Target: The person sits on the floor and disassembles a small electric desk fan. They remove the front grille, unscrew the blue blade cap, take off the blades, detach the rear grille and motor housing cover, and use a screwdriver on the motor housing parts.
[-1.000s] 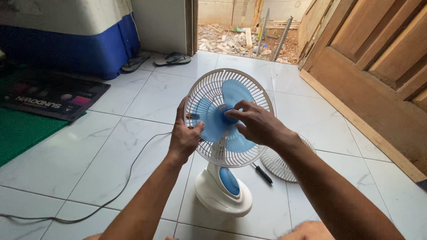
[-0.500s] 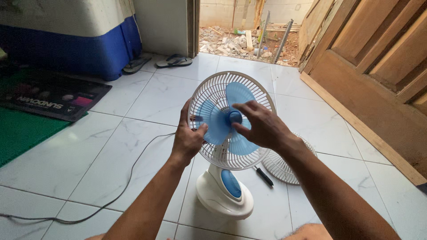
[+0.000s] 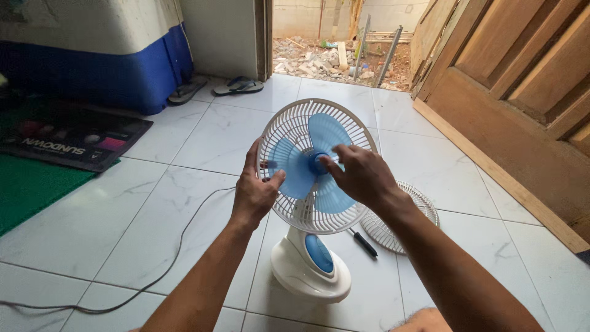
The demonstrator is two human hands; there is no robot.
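A small white desk fan stands on the tiled floor with its front guard off. Its translucent blue blade sits in front of the white rear guard. My left hand grips the guard's left rim, thumb pressed on a blade lobe. My right hand pinches the blue hub cap at the blade's centre with its fingertips. The removed front guard lies flat on the floor to the right, partly hidden by my right forearm.
A black-handled screwdriver lies beside the fan base. The fan's grey cord trails left across the tiles. A green mat, dark printed mat and blue-and-white box stand left. Sandals lie by the open doorway; wooden door right.
My right hand's fingers have shifted around the hub cap, closing back onto it. The left hand has kept its hold on the guard and blade.
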